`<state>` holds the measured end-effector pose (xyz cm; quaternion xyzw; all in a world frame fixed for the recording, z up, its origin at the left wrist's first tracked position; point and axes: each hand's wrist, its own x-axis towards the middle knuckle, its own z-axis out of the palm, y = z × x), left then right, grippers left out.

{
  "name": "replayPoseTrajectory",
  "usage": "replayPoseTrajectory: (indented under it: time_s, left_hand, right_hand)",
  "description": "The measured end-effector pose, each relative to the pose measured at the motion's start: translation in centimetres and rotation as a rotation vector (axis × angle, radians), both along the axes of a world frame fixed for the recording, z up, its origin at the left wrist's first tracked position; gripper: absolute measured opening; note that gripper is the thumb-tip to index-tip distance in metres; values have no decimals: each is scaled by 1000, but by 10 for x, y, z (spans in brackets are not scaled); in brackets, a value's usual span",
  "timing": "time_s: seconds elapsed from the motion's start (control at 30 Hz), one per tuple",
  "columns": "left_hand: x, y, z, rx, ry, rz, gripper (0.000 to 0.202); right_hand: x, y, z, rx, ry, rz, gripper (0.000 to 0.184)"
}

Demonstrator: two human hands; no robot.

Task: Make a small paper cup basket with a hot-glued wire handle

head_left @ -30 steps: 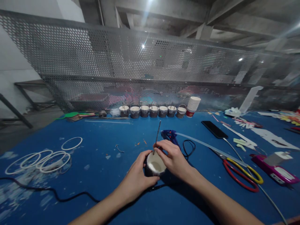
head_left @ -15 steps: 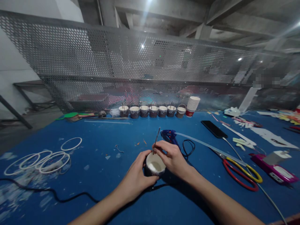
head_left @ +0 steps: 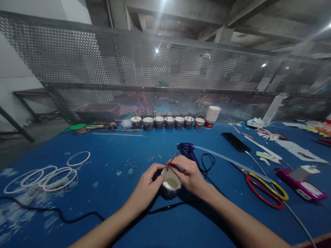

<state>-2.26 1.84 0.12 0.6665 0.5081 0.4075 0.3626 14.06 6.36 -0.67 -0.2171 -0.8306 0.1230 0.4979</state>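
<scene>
A small paper cup [head_left: 170,184], white inside and dark-wrapped outside, sits tilted toward me on the blue table. My left hand [head_left: 148,187] grips its left rim, thumb bent toward the fingertips at the back edge. From the right, my right hand [head_left: 190,175] pinches a thin brown strip [head_left: 174,157] against the cup's far rim. The strip slants up and to the right; its lower end is partly hidden by the fingers. Just behind the right hand lies a blue glue gun [head_left: 186,148] with a long clear glue stick [head_left: 214,152] in it.
Several similar dark cups [head_left: 169,123] and a stack of paper cups [head_left: 212,116] line the back. White rings [head_left: 60,179] lie left. To the right are a black phone [head_left: 235,141], red-and-yellow scissors [head_left: 266,193] and a magenta device [head_left: 301,184]. A black cord [head_left: 64,218] crosses the front.
My left thumb has moved up from the cup's near side to its rim. The brown strip has tipped from nearly upright to leaning right, my right hand still pinching it.
</scene>
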Motion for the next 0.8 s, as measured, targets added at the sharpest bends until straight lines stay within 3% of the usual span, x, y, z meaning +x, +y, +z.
replayPoseTrajectory:
  time_s: [0.27,0.5,0.8]
  left_hand:
    - [2,6,-1,81,92,81,19]
    - [2,7,7,95,149,107,18]
    - [-4,18,20,19,165,23,15]
  right_hand:
    - [-2,1,1,40,10,23,15]
    - [-2,2,-1,27,-2,24,15]
    - [-2,3,2,18,-57,36,26]
